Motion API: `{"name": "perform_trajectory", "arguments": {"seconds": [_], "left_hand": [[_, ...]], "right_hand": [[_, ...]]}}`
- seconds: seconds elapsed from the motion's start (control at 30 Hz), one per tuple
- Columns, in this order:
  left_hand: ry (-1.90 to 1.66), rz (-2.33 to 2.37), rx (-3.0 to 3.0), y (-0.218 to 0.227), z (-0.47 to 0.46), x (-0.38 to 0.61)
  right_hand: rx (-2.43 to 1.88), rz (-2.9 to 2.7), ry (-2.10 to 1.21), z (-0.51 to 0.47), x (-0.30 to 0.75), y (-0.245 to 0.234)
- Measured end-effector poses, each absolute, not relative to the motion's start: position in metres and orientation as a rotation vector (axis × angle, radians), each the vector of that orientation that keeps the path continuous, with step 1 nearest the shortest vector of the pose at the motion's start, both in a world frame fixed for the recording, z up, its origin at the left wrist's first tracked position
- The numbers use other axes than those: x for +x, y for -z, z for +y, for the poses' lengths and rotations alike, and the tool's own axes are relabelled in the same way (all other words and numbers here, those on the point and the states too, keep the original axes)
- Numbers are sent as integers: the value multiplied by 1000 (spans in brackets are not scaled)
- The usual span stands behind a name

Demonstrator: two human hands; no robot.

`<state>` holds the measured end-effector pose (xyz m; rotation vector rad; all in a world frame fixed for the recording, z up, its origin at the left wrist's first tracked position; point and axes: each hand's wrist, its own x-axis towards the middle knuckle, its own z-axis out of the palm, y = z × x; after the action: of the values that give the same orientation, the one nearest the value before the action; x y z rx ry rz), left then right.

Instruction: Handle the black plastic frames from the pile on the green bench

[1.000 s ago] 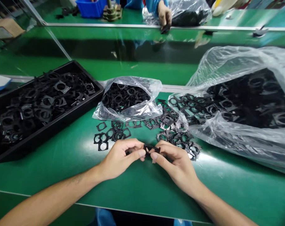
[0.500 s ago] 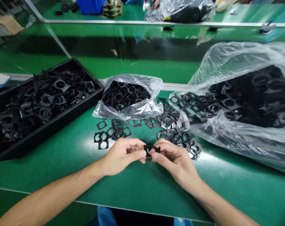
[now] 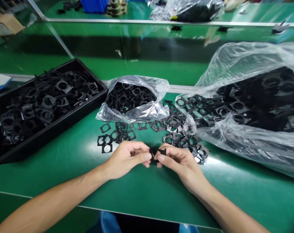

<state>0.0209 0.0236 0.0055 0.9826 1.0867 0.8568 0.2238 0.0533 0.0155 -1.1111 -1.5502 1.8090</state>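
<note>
Left hand (image 3: 127,160) and right hand (image 3: 179,161) pinch one black frame (image 3: 157,151) together.

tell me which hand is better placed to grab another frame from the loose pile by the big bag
Right, probably. The right hand sits just beside that loose pile, while the left hand is farther off, across the black part both pinch.

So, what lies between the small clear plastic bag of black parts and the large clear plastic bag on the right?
The head view shows loose black plastic frames heaped on the green table between the small bag and the large bag.
</note>
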Motion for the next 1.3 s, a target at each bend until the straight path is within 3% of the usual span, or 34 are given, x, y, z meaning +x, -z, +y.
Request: {"name": "perform_trajectory", "arguments": {"seconds": [1.3], "left_hand": [[-875,1009,878,-1,22,20]], "right_hand": [[-1124,-1460,-1870,50,224,-9]]}}
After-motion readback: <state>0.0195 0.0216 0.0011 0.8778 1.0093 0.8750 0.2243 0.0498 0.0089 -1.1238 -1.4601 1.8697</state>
